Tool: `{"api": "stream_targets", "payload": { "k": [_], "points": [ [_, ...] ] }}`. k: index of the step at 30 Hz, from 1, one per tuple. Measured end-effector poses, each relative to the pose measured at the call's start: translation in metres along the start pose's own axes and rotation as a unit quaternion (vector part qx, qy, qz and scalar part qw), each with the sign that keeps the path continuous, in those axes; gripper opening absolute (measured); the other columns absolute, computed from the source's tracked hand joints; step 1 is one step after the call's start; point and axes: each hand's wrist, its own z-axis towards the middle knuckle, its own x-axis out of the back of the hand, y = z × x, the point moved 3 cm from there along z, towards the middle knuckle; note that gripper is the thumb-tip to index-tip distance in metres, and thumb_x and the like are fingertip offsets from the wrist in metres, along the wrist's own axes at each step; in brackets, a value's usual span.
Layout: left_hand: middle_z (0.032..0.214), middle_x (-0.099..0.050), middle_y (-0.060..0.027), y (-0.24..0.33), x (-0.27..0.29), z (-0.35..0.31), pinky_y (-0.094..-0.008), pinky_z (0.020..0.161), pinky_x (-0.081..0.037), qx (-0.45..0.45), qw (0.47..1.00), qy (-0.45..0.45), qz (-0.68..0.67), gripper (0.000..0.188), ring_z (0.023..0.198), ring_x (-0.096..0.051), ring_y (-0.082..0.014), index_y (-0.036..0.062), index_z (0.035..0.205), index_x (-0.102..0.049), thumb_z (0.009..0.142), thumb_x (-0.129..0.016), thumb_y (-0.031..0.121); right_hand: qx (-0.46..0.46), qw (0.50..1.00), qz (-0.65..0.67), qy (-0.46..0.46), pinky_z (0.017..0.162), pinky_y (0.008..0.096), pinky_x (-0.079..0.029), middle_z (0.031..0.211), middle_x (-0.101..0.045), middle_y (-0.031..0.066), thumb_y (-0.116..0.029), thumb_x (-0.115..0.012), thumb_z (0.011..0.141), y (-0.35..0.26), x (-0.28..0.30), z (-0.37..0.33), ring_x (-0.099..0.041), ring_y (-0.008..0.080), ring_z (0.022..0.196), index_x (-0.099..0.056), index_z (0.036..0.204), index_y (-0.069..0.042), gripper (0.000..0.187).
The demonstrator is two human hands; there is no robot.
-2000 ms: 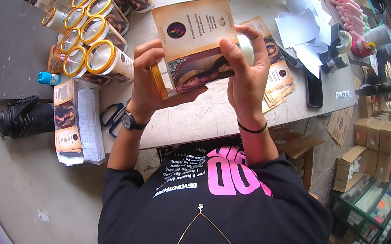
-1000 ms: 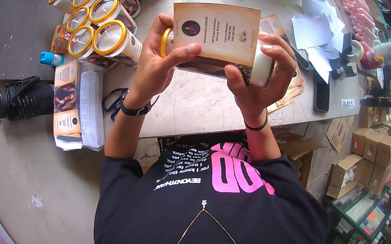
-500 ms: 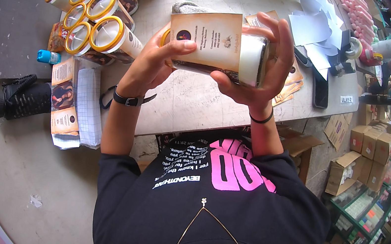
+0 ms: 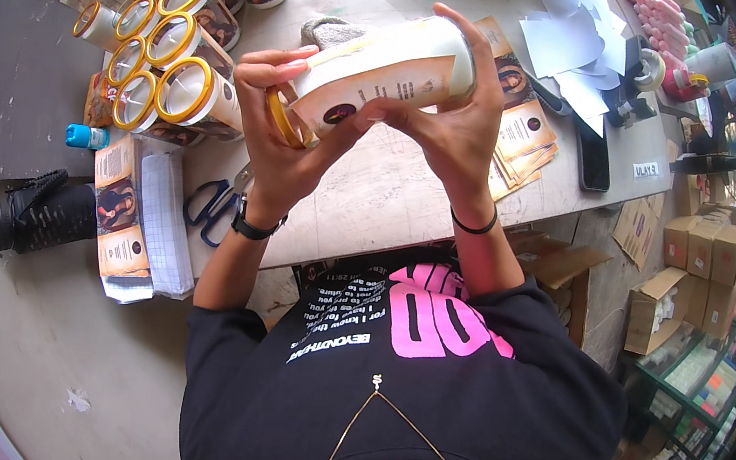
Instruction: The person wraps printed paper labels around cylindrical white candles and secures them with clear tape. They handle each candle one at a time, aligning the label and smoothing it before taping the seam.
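Here the left hand (image 4: 282, 138) and the right hand (image 4: 453, 129) both clamp a cream labelled jar (image 4: 381, 72), held tilted on its side above the table (image 4: 372, 202), gold lid toward the left hand. Just left of the left wrist, blue scissors (image 4: 211, 208) lie beside a label stack (image 4: 139, 221). Beyond, gold-rimmed jars (image 4: 164, 41) stand in rows; white paper sheets (image 4: 572, 47) lie farther right.

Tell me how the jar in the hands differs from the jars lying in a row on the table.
The held jar is up off the table, gripped by the left hand and right hand; the row of jars lies on the table, untouched. The held jar's label is only partly wrapped on; the row's labels look finished. All share yellow rims and the same label design.
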Motion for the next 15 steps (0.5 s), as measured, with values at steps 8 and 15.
{"api": "stream_targets", "payload": {
  "k": [8, 15],
  "points": [
    [0.12, -0.046, -0.0158, 0.013, -0.004, -0.003, -0.0385, 0.092, -0.052, -0.098, 0.993, 0.007, 0.063, 0.076, 0.111, -0.055, -0.0268, 0.0076, 0.116, -0.04, 0.064, -0.094, 0.018, 0.019, 0.988, 0.12, 0.097, 0.08, 0.027, -0.056, 0.109, -0.064, 0.011, -0.021, -0.092, 0.069, -0.011, -0.005, -0.003, -0.066, 0.0154, 0.095, -0.053, 0.131, 0.005, 0.077],
    [0.118, -0.049, -0.0143, 0.017, -0.004, -0.004, -0.0404, 0.09, -0.053, -0.164, 0.982, 0.01, 0.09, 0.078, 0.11, -0.057, -0.03, 0.0102, 0.116, -0.041, 0.062, -0.096, 0.026, 0.035, 0.978, 0.151, 0.137, 0.082, 0.0262, -0.052, 0.113, -0.066, 0.0117, -0.015, -0.079, 0.078, -0.013, -0.005, -0.006, -0.064, 0.0141, 0.093, -0.059, 0.126, 0.005, 0.056]
  ]
}}
